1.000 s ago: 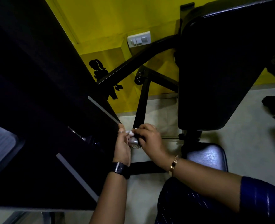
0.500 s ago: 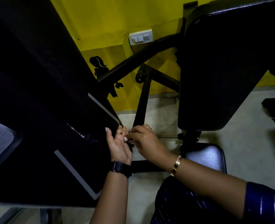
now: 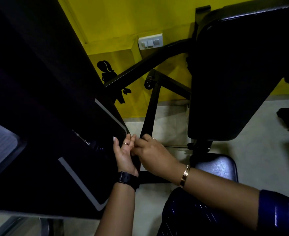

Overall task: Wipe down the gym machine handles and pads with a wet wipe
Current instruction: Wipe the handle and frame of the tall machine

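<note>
While we lean over the machine in the head view, our left hand (image 3: 125, 155) lies open-palmed against the dark side panel (image 3: 96, 133); our right hand (image 3: 152, 154) is curled close just beside it at the foot of a slanting black bar (image 3: 150, 109), though whether it pinches anything we cannot tell; the wet wipe is hidden from us; the back pad (image 3: 233, 74) and seat pad (image 3: 216, 166) wait to the right; in such dimness, we judge, patches could be missed.
</note>
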`<state>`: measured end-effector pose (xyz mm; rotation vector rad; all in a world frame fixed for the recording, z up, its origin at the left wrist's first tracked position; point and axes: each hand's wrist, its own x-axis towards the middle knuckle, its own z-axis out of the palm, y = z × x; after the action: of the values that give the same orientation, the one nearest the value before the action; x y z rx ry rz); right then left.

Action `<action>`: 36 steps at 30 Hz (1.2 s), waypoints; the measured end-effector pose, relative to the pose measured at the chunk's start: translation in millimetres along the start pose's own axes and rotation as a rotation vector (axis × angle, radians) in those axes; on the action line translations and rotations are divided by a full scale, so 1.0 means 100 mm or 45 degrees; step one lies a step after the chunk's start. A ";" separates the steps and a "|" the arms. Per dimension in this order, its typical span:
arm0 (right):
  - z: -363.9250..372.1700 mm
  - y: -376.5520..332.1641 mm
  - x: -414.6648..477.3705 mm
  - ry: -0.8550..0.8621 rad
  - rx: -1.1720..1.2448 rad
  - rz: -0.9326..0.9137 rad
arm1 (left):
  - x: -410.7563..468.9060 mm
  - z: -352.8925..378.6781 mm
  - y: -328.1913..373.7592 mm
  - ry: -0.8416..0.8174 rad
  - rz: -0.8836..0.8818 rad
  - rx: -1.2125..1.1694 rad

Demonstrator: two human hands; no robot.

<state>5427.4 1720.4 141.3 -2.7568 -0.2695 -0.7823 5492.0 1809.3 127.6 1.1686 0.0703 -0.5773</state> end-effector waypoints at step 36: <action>0.04 0.65 0.25 -0.200 -0.088 0.199 | -0.23 0.07 -0.12 0.142 0.400 1.543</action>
<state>5466.6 1662.1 139.0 -2.8658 -0.0566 -0.5467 5464.8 1808.5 128.0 2.3293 -0.4207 -0.2330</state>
